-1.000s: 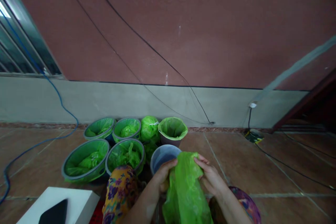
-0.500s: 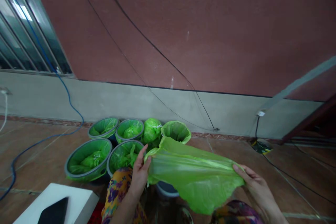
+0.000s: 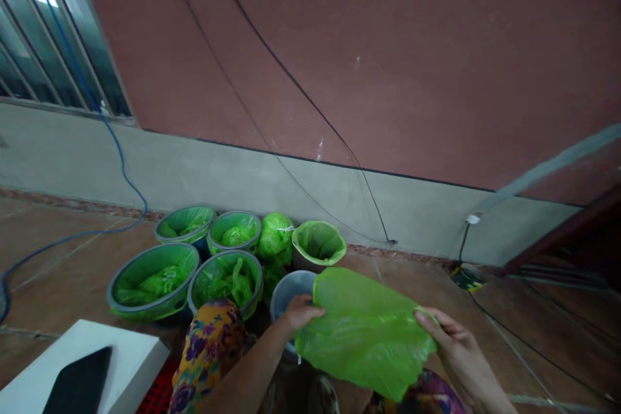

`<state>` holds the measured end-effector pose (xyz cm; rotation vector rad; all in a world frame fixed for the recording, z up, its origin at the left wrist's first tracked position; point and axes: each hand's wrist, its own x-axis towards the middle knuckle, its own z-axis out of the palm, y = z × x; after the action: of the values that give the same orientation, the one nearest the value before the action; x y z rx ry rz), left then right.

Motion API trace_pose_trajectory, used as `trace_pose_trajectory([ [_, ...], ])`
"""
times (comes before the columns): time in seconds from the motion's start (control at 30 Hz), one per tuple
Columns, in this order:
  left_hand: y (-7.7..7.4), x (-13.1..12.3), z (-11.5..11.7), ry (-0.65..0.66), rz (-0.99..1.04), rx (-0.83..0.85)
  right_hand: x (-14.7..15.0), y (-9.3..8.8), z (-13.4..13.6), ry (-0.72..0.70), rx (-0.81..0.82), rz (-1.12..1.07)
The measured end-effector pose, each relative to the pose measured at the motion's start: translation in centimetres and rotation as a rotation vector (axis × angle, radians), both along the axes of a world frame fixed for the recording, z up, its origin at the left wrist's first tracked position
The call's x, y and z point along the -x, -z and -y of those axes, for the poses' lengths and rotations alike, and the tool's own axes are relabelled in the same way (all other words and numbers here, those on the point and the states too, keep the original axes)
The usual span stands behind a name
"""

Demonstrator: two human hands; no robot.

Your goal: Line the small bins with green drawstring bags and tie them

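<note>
Where the right hand (image 3: 453,336) pinches, the green bag (image 3: 366,330) extends leftward.

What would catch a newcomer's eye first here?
Probably the bright green plastic, spread between the left hand and right hand at lower centre. Next, the green-lined bins below the reddish wall, mostly left of centre; then the white box, lower left.

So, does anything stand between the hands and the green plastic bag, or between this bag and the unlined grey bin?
Nothing visible separates the left hand and right hand from the green plastic bag; both hold it. Toward the unlined grey bin, only the left hand shows, partly covering it.
</note>
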<state>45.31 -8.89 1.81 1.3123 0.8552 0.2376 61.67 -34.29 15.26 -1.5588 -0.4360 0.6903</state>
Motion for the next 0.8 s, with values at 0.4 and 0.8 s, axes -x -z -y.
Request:
trace_pose_trajectory([
  [0.4, -1.5, 2.6, -0.7, -0.25, 0.298, 0.239, -2.2, -0.1, 4.5, 0.194, 0.143, 0.229],
  [0.8, -11.1, 7.5, -3.3, -0.449, 0.687, 0.123, -6.0, 3.1, 5.3, 0.507, 0.279, 0.351],
])
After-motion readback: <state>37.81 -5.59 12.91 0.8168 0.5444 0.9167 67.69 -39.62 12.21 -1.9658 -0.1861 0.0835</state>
